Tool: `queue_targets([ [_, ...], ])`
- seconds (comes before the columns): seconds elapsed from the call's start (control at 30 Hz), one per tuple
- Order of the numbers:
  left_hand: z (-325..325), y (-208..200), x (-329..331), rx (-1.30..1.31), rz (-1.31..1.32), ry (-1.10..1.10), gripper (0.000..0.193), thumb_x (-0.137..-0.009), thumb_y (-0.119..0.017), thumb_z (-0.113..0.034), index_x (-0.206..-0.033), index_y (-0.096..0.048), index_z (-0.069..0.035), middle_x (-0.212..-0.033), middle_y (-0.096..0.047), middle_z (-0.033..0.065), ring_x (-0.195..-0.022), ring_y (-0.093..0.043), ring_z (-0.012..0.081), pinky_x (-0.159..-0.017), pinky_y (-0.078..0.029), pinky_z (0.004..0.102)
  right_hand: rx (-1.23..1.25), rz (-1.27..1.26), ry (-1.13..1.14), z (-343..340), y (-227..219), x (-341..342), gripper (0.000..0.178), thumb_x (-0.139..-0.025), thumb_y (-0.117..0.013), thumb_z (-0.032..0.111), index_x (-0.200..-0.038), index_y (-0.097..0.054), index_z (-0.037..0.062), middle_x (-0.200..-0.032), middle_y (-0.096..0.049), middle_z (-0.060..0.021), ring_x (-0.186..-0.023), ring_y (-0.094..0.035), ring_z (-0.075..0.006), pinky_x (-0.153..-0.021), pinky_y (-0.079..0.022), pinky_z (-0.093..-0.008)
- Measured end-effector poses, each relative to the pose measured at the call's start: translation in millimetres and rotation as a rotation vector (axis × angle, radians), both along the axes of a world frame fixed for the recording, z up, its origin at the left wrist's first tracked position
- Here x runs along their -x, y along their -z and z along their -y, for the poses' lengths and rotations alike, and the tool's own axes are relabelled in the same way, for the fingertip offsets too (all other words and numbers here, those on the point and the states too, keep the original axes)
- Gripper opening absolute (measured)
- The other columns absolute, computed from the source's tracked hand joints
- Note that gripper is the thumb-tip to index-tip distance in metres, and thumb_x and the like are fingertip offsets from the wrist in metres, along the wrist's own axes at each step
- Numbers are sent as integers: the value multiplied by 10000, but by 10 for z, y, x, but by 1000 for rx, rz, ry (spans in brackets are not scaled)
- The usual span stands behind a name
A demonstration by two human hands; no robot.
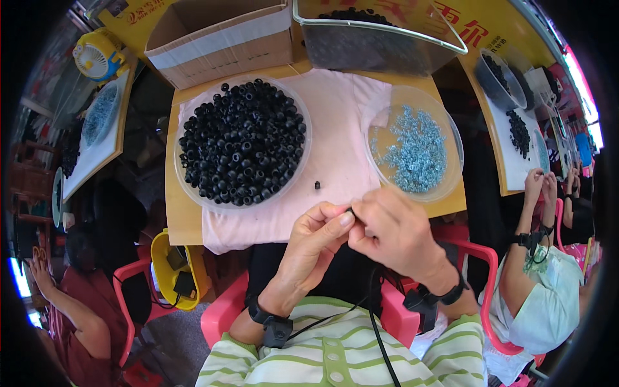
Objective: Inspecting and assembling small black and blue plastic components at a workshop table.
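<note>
Head view, looking down: the left hand (316,235) and the right hand (393,232) meet at the near edge of a small table (184,219) covered with a pink cloth (335,148). Their fingertips are pinched together around a small black part (349,211), of which only a sliver shows between thumb and forefinger; which hand carries the real grip cannot be told. Beyond the left hand stands a clear round dish of black rings (242,142), heaped full. Beyond the right hand is a second clear dish holding small silvery-blue metal pieces (412,148). One loose black ring (317,185) lies on the cloth between the two dishes, just ahead of the hands. Both wrists wear black straps with cables. At the far edge sit a cardboard box (219,39) and a clear tub (374,35) of dark parts. Other people sit at tables on either side; one person on the right has both hands raised together.
</note>
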State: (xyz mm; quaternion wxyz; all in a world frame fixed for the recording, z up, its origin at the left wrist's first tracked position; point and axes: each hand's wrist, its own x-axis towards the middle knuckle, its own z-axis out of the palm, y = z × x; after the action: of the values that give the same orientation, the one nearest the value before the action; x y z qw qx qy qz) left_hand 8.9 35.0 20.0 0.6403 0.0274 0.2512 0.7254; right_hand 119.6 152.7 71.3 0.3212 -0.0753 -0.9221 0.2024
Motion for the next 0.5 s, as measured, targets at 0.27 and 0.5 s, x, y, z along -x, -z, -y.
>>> queue_targets([
  [0.27,-47,-331,718,375,-1756,-627,219,-794,-715,-17,-1008,-673,-16,-1016,-650,98,-891,-602,208,-830,-471,305,45,10,328,-1121,-650,511,209,-758,-717,140,-891,-640,-1,-748,-596,-80,-599,-537,-161,-581,-453,-289],
  [0.5,-67,-205,1085,572,-2089,-581,247,-751,-745,-63,-979,-655,-27,-1021,-573,103,-950,-523,285,-815,-440,370,-320,-3,547,-1825,-707,826,353,-842,-683,243,-1096,-635,3,-808,-638,-95,-684,-591,-150,-652,-478,-287],
])
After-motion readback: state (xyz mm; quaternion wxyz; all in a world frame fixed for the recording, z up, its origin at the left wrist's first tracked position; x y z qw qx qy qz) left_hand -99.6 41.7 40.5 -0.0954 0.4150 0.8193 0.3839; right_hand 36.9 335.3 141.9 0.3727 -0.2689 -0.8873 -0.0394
